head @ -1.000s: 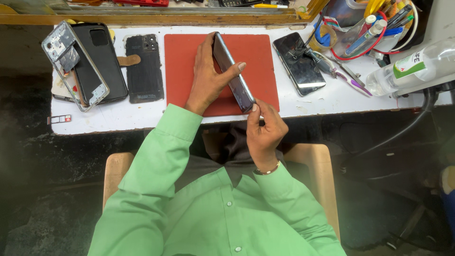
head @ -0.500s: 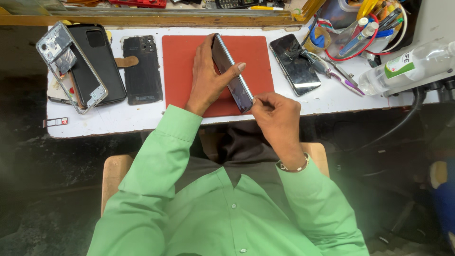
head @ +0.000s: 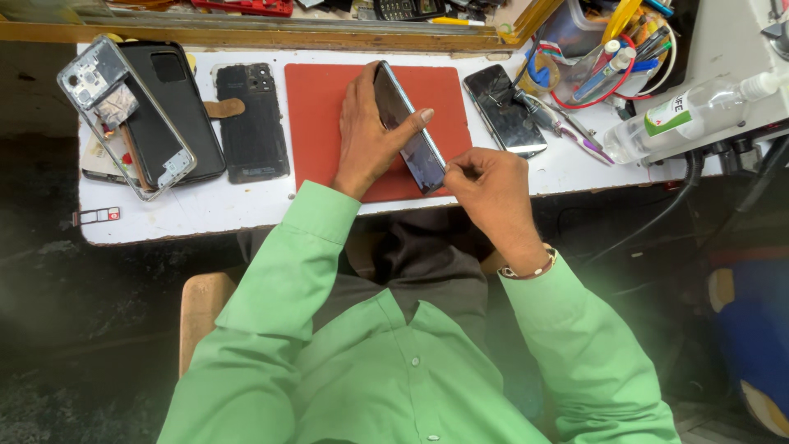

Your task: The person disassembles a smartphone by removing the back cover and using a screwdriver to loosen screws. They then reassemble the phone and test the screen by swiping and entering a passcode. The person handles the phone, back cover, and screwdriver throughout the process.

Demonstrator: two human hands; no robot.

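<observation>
We are holding a phone (head: 408,127) on edge over the red mat (head: 329,123) on the counter (head: 205,210), left hand (head: 367,136) clasping it steady so our right hand (head: 485,193), fingers pinched, is working at its lower corner.

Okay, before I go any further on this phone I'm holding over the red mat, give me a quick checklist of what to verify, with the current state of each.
1. Left hand has a firm hold on the phone: ok, fingers wrap it, thumb across its face.
2. Phone held on edge above the red mat: ok.
3. Right hand is at the phone's lower end: ok, fingertips pinch at the corner.
4. A tool is in the right hand: cannot tell, too small to see.
5. Cracked phone lies apart from the working hands: ok.
6. Small card tray is safely placed: not ok, it lies near the table's front edge.
</observation>
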